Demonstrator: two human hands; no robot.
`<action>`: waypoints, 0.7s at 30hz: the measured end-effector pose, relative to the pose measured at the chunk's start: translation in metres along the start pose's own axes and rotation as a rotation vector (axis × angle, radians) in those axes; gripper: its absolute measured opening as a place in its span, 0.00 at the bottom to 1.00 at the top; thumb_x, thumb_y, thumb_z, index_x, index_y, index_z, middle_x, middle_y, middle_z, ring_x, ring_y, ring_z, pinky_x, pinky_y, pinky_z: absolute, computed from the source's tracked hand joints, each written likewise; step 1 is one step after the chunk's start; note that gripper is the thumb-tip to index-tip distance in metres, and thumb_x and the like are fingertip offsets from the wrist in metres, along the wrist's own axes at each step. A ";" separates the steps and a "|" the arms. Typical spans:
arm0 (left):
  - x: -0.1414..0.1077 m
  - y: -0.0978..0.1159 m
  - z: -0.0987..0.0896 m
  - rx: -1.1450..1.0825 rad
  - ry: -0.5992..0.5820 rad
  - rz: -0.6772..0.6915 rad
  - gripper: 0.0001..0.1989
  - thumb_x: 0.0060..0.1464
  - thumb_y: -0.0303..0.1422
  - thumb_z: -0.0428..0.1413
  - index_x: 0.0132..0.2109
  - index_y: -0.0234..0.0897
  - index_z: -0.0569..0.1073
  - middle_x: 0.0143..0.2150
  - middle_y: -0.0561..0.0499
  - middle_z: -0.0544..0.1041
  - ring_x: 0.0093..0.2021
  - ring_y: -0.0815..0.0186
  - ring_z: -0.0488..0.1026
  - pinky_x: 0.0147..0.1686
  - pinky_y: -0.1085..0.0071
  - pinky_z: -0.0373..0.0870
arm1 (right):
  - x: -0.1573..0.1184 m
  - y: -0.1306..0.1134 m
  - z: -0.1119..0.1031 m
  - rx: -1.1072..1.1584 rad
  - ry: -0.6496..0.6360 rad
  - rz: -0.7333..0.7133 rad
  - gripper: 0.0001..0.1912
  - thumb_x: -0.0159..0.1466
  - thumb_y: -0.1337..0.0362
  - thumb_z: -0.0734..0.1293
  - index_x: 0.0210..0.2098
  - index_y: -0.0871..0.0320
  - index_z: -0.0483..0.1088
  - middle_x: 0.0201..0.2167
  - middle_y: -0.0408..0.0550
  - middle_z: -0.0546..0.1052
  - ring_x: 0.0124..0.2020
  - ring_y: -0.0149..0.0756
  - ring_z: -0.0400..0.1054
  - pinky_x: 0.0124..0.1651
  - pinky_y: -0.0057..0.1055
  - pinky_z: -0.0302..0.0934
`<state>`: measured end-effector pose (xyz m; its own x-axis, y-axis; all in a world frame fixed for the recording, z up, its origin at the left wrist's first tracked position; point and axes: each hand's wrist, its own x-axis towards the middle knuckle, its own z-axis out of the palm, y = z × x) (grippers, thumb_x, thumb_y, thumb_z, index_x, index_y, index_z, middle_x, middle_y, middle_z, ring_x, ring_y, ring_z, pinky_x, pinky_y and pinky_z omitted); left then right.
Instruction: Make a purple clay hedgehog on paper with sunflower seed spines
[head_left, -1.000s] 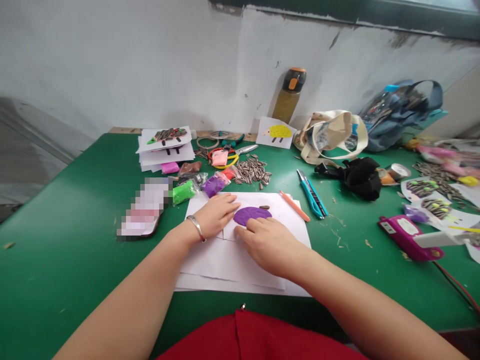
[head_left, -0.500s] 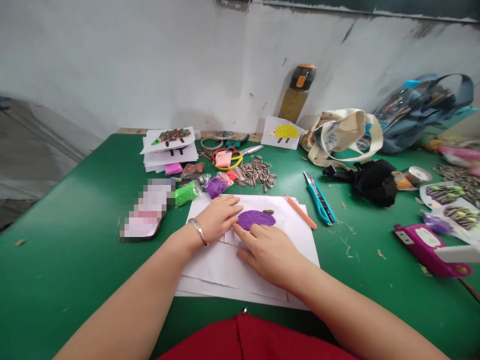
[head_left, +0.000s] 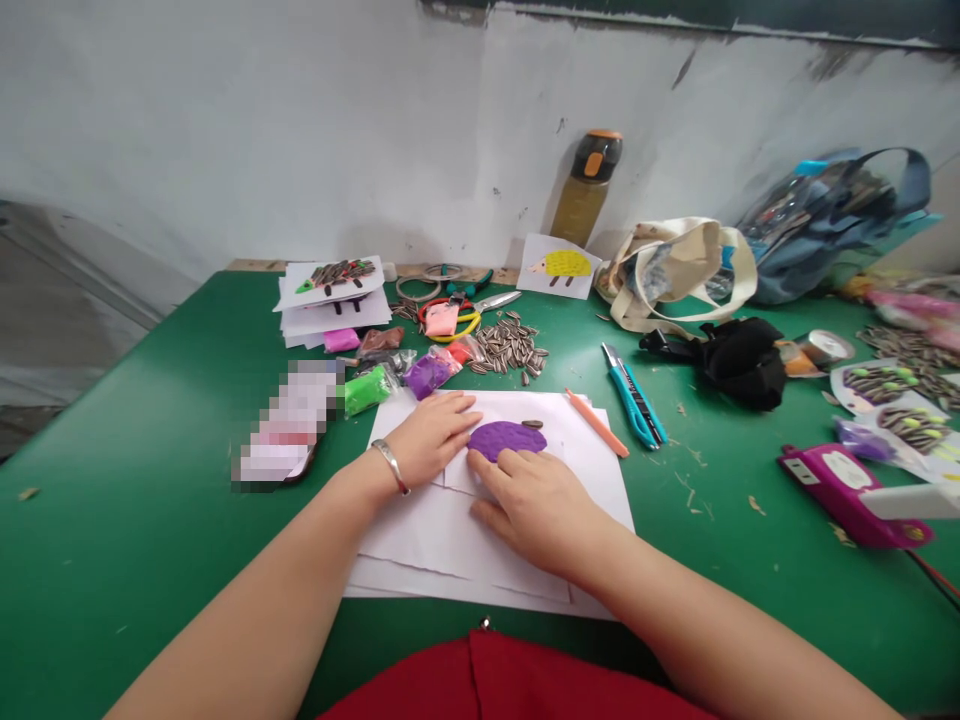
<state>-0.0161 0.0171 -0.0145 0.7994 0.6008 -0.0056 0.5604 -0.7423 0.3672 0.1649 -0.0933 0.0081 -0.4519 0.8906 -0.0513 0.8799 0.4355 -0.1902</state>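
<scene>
A flat purple clay oval (head_left: 507, 438) lies on the top sheet of a stack of white paper (head_left: 585, 470) on the green desk (head_left: 150, 480). The left hand (head_left: 431, 435), fingers spread flat and gripping nothing, rests on the paper, touching the oval's left edge. The right hand (head_left: 536, 500), fingers loosely bent, presses fingertips on the oval's near edge. One sunflower seed (head_left: 532, 424) sits at the oval's far right edge, and an orange pencil (head_left: 597, 422) lies further right.

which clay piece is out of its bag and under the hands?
The flattened purple clay on the white paper; right hand presses it. Green and pink clay sit bagged.
</scene>
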 end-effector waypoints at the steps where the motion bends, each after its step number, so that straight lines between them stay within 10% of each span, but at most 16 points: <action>1: 0.000 0.000 0.000 0.002 -0.003 0.000 0.20 0.64 0.32 0.46 0.58 0.34 0.72 0.63 0.39 0.67 0.65 0.51 0.60 0.64 0.49 0.57 | 0.000 0.000 0.000 -0.006 0.000 0.003 0.24 0.68 0.56 0.60 0.60 0.60 0.64 0.41 0.54 0.77 0.40 0.45 0.71 0.39 0.39 0.60; 21: 0.001 -0.002 0.006 0.010 0.033 0.034 0.17 0.63 0.31 0.48 0.56 0.36 0.72 0.61 0.40 0.69 0.62 0.52 0.62 0.63 0.50 0.58 | -0.002 0.007 -0.011 -0.028 -0.106 0.000 0.26 0.69 0.56 0.60 0.63 0.59 0.62 0.41 0.53 0.78 0.40 0.45 0.72 0.38 0.39 0.61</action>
<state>-0.0150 0.0178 -0.0207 0.8104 0.5848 0.0371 0.5356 -0.7650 0.3577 0.1738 -0.0903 0.0173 -0.4637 0.8724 -0.1547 0.8829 0.4405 -0.1626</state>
